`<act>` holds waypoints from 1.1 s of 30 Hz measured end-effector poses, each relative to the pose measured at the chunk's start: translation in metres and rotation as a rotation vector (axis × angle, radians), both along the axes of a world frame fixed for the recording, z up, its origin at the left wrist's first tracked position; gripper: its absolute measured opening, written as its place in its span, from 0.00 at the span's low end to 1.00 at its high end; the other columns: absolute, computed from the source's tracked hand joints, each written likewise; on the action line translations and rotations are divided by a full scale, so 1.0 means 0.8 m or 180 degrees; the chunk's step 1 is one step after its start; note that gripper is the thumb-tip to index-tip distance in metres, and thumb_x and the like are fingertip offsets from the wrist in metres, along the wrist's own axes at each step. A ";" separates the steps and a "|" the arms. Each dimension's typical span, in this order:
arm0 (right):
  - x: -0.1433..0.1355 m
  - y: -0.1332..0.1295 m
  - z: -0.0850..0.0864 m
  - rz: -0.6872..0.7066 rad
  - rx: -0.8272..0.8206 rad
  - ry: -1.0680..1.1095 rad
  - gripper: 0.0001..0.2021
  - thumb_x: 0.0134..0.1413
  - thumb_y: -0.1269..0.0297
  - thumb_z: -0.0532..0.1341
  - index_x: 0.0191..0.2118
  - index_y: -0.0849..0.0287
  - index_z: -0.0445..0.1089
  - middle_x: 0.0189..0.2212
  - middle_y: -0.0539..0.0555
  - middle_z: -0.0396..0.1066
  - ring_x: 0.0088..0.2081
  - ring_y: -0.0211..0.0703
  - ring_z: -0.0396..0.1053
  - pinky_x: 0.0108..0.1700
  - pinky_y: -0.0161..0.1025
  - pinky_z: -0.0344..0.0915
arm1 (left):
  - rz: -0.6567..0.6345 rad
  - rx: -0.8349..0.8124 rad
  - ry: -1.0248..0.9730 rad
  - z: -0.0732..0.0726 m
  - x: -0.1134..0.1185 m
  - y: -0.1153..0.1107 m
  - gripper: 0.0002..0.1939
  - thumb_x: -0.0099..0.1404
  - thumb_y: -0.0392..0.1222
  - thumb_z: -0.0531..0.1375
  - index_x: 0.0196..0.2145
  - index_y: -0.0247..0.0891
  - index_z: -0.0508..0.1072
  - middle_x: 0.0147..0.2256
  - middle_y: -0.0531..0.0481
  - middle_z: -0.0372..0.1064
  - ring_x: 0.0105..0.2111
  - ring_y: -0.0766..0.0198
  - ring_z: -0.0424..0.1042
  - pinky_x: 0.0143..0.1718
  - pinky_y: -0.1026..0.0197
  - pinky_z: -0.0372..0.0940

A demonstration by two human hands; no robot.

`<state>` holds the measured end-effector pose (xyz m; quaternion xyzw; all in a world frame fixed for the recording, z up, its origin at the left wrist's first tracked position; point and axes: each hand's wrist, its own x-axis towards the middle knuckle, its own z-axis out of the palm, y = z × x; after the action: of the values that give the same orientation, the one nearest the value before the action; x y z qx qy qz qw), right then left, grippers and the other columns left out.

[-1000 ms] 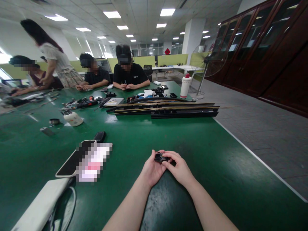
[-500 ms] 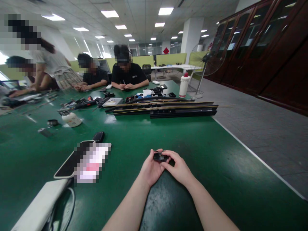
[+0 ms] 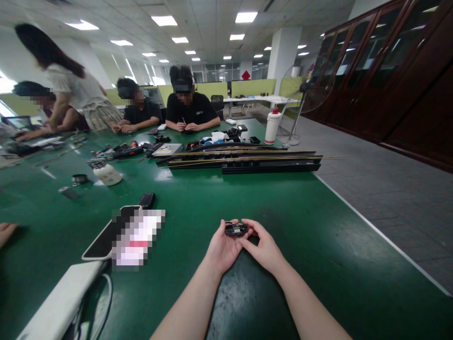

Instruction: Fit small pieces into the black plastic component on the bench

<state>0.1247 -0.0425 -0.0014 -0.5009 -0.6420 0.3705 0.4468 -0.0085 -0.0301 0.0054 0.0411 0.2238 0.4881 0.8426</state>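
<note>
A small black electronic device (image 3: 236,229), its inner parts exposed on top, lies across the fingers of my left hand (image 3: 220,249). The left thumb presses against its left end, so that hand is closed around it. My right hand (image 3: 264,245) has its fingers bent at the right end of the same device, with thumb and fingertips close together there. Both hands are held just above the green table (image 3: 300,208). The underside of the device is hidden by my fingers, and its exact kind is too small to make out.
To the left lie a dark-screened phone (image 3: 113,233), a white power strip (image 3: 60,302) with cables, and a white jar (image 3: 106,174). Black rails (image 3: 271,167) with thin rods span the table ahead. Another person's hand (image 3: 7,232) rests at the left edge; several people sit or stand beyond.
My right fingers have drawn back from over the device to its right end, so more of its inside shows. Another person's hand has come in at the left edge.
</note>
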 end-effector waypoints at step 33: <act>-0.001 -0.002 0.001 -0.0019 -0.0151 0.0048 0.21 0.45 0.66 0.60 0.48 0.55 0.62 0.47 0.56 0.67 0.47 0.45 0.67 0.52 0.47 0.62 | 0.0069 0.0092 -0.0059 -0.002 -0.004 0.000 0.16 0.66 0.47 0.48 0.36 0.33 0.69 0.38 0.38 0.70 0.44 0.55 0.70 0.39 0.61 0.67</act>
<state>0.1240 -0.0440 -0.0006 -0.5105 -0.6282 0.3879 0.4407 -0.0116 -0.0298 0.0039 0.0463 0.2093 0.5009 0.8386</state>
